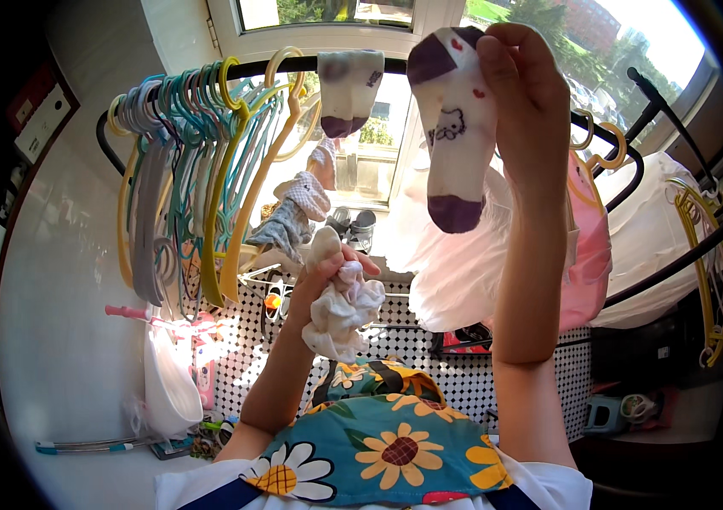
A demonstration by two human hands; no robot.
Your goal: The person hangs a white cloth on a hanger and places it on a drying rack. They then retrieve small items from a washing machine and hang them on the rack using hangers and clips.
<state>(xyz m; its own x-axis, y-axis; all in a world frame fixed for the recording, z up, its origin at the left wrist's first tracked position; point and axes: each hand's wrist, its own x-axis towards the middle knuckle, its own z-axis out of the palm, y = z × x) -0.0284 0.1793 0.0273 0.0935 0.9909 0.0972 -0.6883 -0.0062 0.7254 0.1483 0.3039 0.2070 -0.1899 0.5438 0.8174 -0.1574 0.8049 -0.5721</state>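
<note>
Raised at the upper right, my right hand (532,93) pinches a white sock (462,161) by its upper end. The sock hangs flat, with a purple toe and heel, small red hearts and a cartoon drawing. Lower and nearer the middle, my left hand (321,285) is closed around a crumpled bunch of white socks (340,314). Another white sock with purple ends (350,89) is draped over the black rail (395,66), left of the sock in my right hand.
Many plastic hangers (200,170) crowd the rail's left part. Pink and white tulle clothes (459,263) hang on the right, beside yellow hangers (702,272). Grey-and-white cloth pieces (289,217) hang behind my left hand. A pink scooter (200,340) stands on the dotted tile floor (242,374).
</note>
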